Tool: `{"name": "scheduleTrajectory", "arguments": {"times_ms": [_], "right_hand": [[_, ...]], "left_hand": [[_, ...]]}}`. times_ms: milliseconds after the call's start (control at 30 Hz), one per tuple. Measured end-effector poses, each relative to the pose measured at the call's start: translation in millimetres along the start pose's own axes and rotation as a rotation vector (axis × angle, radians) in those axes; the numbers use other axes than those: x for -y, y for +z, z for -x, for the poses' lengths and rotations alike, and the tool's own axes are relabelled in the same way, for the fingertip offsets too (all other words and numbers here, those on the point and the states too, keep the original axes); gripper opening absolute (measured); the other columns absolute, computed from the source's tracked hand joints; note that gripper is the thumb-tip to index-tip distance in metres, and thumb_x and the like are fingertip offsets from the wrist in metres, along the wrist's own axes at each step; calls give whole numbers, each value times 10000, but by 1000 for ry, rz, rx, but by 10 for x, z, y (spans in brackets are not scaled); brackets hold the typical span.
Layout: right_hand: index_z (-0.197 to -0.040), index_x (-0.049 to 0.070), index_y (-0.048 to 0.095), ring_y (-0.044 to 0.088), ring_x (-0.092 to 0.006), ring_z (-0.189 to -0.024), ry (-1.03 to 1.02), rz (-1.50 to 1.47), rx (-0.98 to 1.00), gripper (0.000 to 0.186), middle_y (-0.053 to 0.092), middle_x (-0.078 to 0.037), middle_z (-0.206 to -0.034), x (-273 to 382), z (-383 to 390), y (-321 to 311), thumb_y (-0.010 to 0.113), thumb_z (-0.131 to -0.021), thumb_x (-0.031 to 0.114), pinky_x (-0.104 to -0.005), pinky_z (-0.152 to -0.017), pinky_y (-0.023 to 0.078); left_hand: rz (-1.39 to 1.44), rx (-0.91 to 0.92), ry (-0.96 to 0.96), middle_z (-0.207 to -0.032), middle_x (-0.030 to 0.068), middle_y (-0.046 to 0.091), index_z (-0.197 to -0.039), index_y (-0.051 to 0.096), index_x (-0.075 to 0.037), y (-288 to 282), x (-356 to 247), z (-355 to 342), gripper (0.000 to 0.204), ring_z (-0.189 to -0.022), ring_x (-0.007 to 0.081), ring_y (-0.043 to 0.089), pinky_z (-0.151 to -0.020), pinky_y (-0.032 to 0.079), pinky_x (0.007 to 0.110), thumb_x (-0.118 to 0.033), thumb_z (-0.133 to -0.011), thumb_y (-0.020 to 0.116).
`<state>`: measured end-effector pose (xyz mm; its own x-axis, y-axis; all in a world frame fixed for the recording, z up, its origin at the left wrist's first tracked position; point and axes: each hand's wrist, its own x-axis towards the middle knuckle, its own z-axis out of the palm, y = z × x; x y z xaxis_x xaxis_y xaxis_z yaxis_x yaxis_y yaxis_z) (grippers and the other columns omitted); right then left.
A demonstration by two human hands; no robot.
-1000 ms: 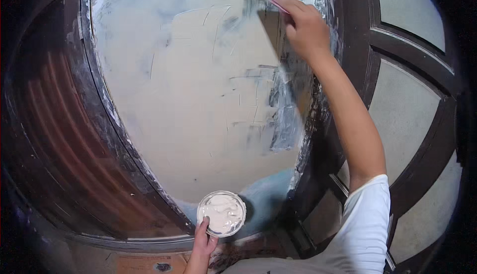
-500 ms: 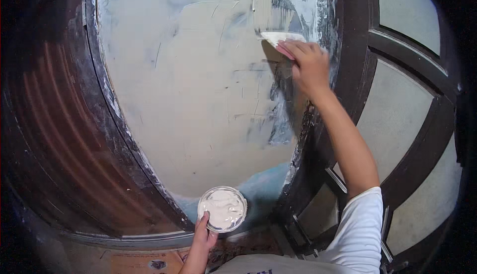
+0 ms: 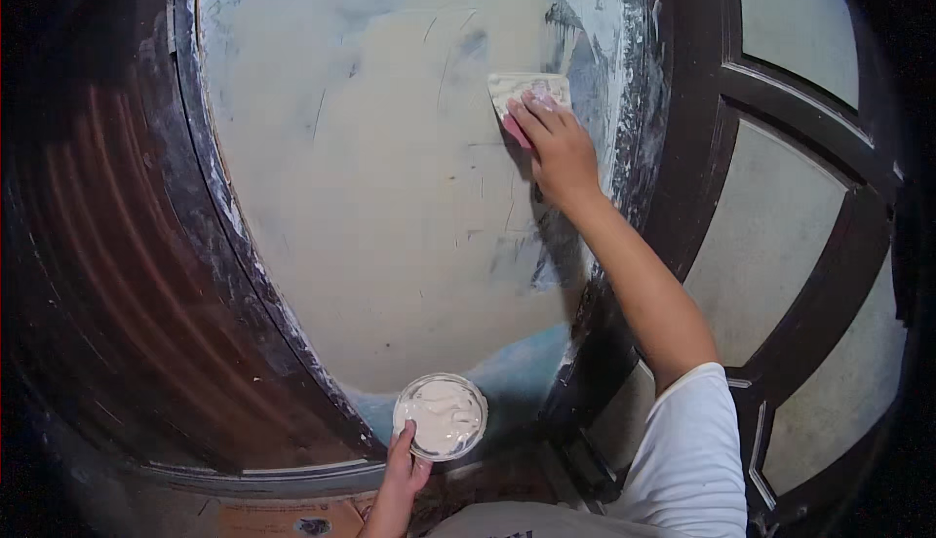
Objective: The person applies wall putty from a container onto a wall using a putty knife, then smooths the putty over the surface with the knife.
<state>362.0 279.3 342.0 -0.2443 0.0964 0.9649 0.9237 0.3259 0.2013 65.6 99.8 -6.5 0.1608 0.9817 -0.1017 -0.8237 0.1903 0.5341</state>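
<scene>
My right hand (image 3: 554, 153) is closed on a putty spreader (image 3: 522, 87), a flat blade with a pink grip edge and cream putty spread over its face. Its far edge rests against the upper right part of the wall panel (image 3: 341, 197), which carries a cream coat with bluish-grey patches showing through. Low in the middle, my left hand (image 3: 404, 470) grips a round tub (image 3: 441, 417) by its rim, thumb over the edge. Thick cream putty lies inside the tub.
Dark wooden framing with pale panes (image 3: 775, 236) stands at the right. A dark brown ribbed panel (image 3: 107, 275) fills the left side. Flattened cardboard (image 3: 283, 518) lies on the floor below. White smears run along the wall panel's right border.
My right hand has drawn the spreader down and left, and its blade now sits flatter to the wall. The thick ridge of putty above it is smoothed out. The tub has barely moved.
</scene>
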Motion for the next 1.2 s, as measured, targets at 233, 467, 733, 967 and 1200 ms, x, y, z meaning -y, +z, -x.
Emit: {"name": "scheduleTrajectory", "arguments": {"times_ms": [233, 467, 733, 967, 1200], "right_hand": [[-1147, 159, 641, 593, -300, -1083, -185, -87, 127, 439, 647, -73, -1165, -125, -59, -494, 582, -740, 4, -422, -895, 469], [-1155, 120, 637, 591, -336, -1050, -55, -114, -133, 375, 640, -127, -1145, -22, -1517, -560, 504, -807, 73, -415, -899, 478], [-1139, 177, 641, 606, -308, -1049, -101, -1, -173, 295, 630, -77, -1191, 371, -477, 178, 586, -849, 186, -401, -796, 519], [-1159, 185, 631, 600, -274, -1060, -133, -99, 192, 335, 636, -59, -1181, 674, 1142, 28, 612, -825, 182, -397, -846, 478], [-1041, 137, 666, 642, -277, -931, -193, -209, 97, 223, 689, -64, -1014, 469, 208, -588, 617, -823, 136, -406, -770, 484]], "left_hand": [[-77, -28, 5, -1306, 161, 545, -1352, 399, 13, 164, -76, 1, 486, -1173, 281, 566, -988, 486, 422, -240, -963, 545], [-134, -20, -7, -1280, 149, 556, -1343, 405, -14, 99, -77, 37, 449, -1144, 250, 582, -955, 506, 384, -193, -959, 553], [-179, -201, 52, -1204, 127, 596, -1325, 433, -32, -52, -99, 147, 421, -1053, 213, 623, -831, 558, 320, -184, -956, 567], [-112, -88, 14, -1230, 145, 582, -1315, 424, -18, -2, -150, -67, 413, -1126, 250, 591, -931, 526, 394, -186, -962, 558], [-120, -14, 56, -1258, 170, 566, -1325, 411, 26, 35, -146, 27, 443, -1125, 275, 596, -965, 504, 412, -189, -962, 547]]}}
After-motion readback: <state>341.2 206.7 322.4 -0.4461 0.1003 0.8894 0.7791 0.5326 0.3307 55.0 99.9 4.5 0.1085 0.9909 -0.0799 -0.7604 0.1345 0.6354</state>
